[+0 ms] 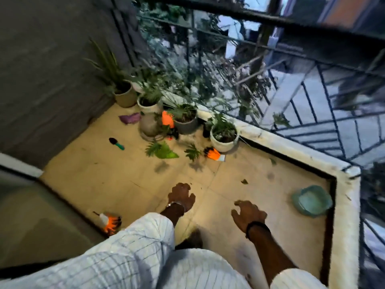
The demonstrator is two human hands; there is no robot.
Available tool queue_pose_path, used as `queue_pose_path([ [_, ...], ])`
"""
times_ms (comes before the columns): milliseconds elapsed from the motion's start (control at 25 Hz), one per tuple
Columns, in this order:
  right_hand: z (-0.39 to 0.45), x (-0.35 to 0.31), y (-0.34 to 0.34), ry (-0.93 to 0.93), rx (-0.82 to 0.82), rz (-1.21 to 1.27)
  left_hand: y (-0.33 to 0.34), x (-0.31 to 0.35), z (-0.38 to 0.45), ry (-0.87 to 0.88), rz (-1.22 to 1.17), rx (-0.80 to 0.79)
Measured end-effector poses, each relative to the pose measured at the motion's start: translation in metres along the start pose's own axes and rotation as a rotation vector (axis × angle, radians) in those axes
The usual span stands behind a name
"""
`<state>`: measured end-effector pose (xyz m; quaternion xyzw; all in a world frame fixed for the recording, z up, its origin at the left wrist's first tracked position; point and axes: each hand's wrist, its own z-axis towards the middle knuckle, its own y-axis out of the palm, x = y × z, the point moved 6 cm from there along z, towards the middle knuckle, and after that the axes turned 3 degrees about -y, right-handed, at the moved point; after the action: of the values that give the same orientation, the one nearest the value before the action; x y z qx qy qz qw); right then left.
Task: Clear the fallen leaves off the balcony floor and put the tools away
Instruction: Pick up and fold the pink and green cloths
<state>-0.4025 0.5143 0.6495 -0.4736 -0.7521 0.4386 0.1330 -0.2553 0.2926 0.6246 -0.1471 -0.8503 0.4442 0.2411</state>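
- Head view: a person is standing on a balcony and looking down at the floor.
- The left hand is hanging in the middle of the frame with its fingers loosely spread, and it is holding nothing.
- The right hand is just to the right of it, lower in the frame, also with loose spread fingers and holding nothing.
- Big green leaves are lying on the floor in the middle of the frame, near the flower pots.
- More small leaf bits are sitting on the floor toward the right side.
- An orange glove is lying beside a white pot, and another orange glove is lying at the lower left, near the door edge.
- A little trowel with a green handle is lying left of the middle, well apart from the pots.
- A green basin is sitting in the right corner of the floor.
- I am thinking the job is only starting: the leaves are not picked up yet and the tools are not put away yet.
- What is left, I am guessing, is gathering all the leaves, then collecting the gloves and the trowel.
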Motion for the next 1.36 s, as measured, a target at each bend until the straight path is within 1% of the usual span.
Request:
queue_pose_path([
  [80,0.026,-0.052,-0.002,-0.058,-0.039,-0.122,-0.017,-0.020,0.012,-0.004,-0.092,0.031],
  [160,0.042,-0.110,-0.010,-0.168,-0.040,-0.179,-0.028,-0.035,0.010,-0.031,-0.199,0.061],
  [240,0.056,-0.179,-0.014,-0.286,-0.040,-0.224,-0.034,-0.064,0.002,-0.058,-0.273,0.091],
  [320,0.068,-0.246,-0.009,-0.406,-0.048,-0.282,-0.048,-0.102,0.006,-0.109,-0.364,0.166],
  [440,0.069,-0.326,0.023,-0.613,-0.109,-0.427,-0.066,-0.172,0.005,-0.246,-0.513,0.261],
  [560,0.079,-0.376,0.077,-0.762,-0.280,-0.629,-0.048,-0.246,-0.005,-0.485,-0.657,0.304],
  [640,0.096,-0.414,0.103,-0.893,-0.380,-0.791,-0.031,-0.283,-0.009,-0.584,-0.709,0.242],
  [680,0.110,-0.436,0.109,-0.931,-0.410,-0.820,-0.026,-0.300,-0.005,-0.607,-0.704,0.199],
  [760,0.153,-0.491,0.102,-0.948,-0.380,-0.801,-0.029,-0.336,0.018,-0.636,-0.683,0.110],
  [800,0.173,-0.519,0.090,-0.921,-0.337,-0.760,-0.043,-0.352,0.032,-0.629,-0.669,0.125],
  [920,0.230,-0.601,0.047,-0.800,-0.245,-0.407,-0.114,-0.416,0.091,-0.628,-0.526,0.395],
  [960,0.245,-0.624,0.035,-0.787,-0.222,-0.319,-0.147,-0.427,0.113,-0.623,-0.471,0.428],
  [1000,0.257,-0.644,0.026,-0.781,-0.208,-0.295,-0.177,-0.434,0.134,-0.634,-0.407,0.434],
  [1080,0.276,-0.675,0.022,-0.789,-0.243,-0.371,-0.216,-0.435,0.173,-0.682,-0.346,0.320],
  [1120,0.279,-0.683,0.023,-0.804,-0.276,-0.440,-0.231,-0.427,0.192,-0.640,-0.330,0.312],
  [1200,0.291,-0.693,0.032,-0.805,-0.357,-0.579,-0.261,-0.410,0.238,-0.502,-0.268,0.250],
  [1240,0.305,-0.700,0.035,-0.780,-0.406,-0.621,-0.274,-0.406,0.261,-0.447,-0.248,0.180],
  [1280,0.325,-0.711,0.040,-0.772,-0.446,-0.644,-0.284,-0.410,0.285,-0.403,-0.256,0.103],
  [1320,0.341,-0.721,0.039,-0.757,-0.470,-0.660,-0.294,-0.420,0.305,-0.375,-0.268,0.059],
  [1360,0.358,-0.728,0.034,-0.721,-0.472,-0.658,-0.300,-0.435,0.319,-0.377,-0.292,0.048],
])
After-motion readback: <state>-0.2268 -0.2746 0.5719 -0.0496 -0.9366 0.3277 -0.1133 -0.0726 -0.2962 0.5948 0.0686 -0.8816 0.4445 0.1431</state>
